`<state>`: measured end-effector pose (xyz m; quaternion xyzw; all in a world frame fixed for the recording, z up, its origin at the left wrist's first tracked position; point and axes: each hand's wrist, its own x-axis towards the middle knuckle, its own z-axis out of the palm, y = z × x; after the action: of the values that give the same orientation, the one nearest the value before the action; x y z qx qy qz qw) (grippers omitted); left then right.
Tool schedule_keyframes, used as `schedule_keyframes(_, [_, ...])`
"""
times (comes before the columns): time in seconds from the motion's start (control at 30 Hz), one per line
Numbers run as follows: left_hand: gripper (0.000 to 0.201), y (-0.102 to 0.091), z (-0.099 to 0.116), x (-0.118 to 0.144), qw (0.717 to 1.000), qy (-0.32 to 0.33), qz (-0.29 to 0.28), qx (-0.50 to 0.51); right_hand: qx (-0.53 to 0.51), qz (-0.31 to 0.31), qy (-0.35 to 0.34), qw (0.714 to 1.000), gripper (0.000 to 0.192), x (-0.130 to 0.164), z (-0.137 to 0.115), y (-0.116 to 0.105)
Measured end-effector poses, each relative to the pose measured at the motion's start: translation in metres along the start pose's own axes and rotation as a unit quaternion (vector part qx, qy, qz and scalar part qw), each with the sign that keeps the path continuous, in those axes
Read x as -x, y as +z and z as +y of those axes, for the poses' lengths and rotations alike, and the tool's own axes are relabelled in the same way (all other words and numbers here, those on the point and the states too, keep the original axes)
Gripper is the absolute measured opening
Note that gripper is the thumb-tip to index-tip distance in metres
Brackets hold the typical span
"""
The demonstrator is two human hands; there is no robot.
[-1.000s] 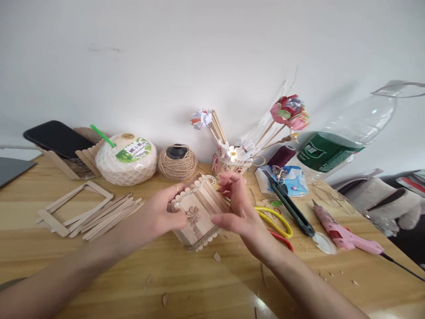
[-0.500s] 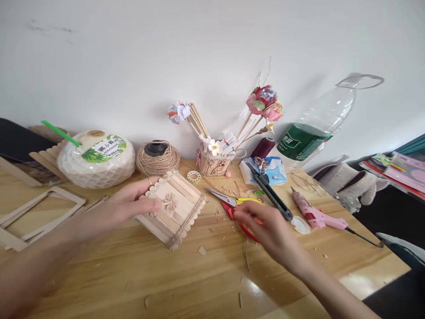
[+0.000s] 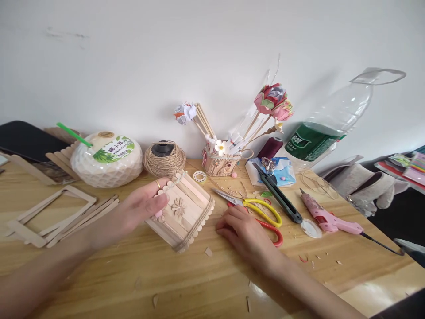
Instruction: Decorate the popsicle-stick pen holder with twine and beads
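While the left hand (image 3: 146, 206) grips the popsicle-stick box (image 3: 181, 215) by its far-left edge, fingers curled over the rim and thumb on the decorated face, the box rests tilted on the wooden table (image 3: 199, 283), so that its face with the small wooden flower (image 3: 178, 206) is turned up toward the viewer. A gold ring shows on one finger of this hand. A string of beads (image 3: 175, 179) runs along the box's far rim, and a band of twine edges its near-right side; the hold at one edge leaves both trims uncovered.

The right hand (image 3: 241, 230) lies on the table just right of the box, apart from it, fingers loosely bent and holding nothing; its fingertips rest just near of the yellow-handled scissors (image 3: 252, 206) and against the red-handled scissors (image 3: 274, 232), whose handles it partly hides.

Tools lie grouped to the right within reach: a black utility knife (image 3: 277, 195) and a pink glue gun (image 3: 327, 219) with its cord trailing right. Against the far wall stand a jute twine ball (image 3: 164, 159), a coconut drink (image 3: 106, 159) with a green straw, a decorated holder (image 3: 221, 164) of paper flowers, and a cut plastic bottle (image 3: 327, 128). Loose popsicle sticks (image 3: 83, 217) and a stick frame (image 3: 49, 215) lie at left. Wood chips scatter across the near table.
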<state>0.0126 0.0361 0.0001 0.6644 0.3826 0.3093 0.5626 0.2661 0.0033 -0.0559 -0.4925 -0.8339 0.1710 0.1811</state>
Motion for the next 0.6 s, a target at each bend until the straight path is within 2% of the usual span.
schedule_keyframes(0.07, [0.054, 0.001, 0.004, 0.001, 0.999, -0.022, -0.016, 0.027, -0.006, -0.002, -0.006, 1.0, 0.019, 0.0, 0.002, 0.0])
schedule_keyframes(0.2, [0.05, 0.002, 0.008, 0.002, 0.998, -0.044, -0.009, 0.039, -0.041, 0.014, 0.006, 0.999, 0.017, 0.001, -0.003, -0.009])
schedule_keyframes(0.27, [0.047, 0.003, 0.008, 0.002, 0.997, -0.061, -0.009, 0.041, -0.102, 0.039, 0.026, 0.994, 0.017, 0.001, -0.011, -0.018])
schedule_keyframes(0.4, [0.053, 0.004, 0.003, 0.003, 0.997, -0.075, -0.003, -0.012, -0.239, 0.088, 0.055, 0.966, 0.02, -0.003, -0.033, -0.032])
schedule_keyframes(0.5, [0.056, 0.005, 0.003, 0.004, 0.997, -0.073, -0.033, -0.016, -0.284, 0.113, 0.047, 0.951, 0.019, -0.009, -0.045, -0.032])
schedule_keyframes(0.6, [0.051, 0.006, 0.007, 0.005, 0.997, -0.059, -0.045, -0.01, -0.277, 0.135, 0.019, 0.951, 0.017, -0.015, -0.053, -0.029])
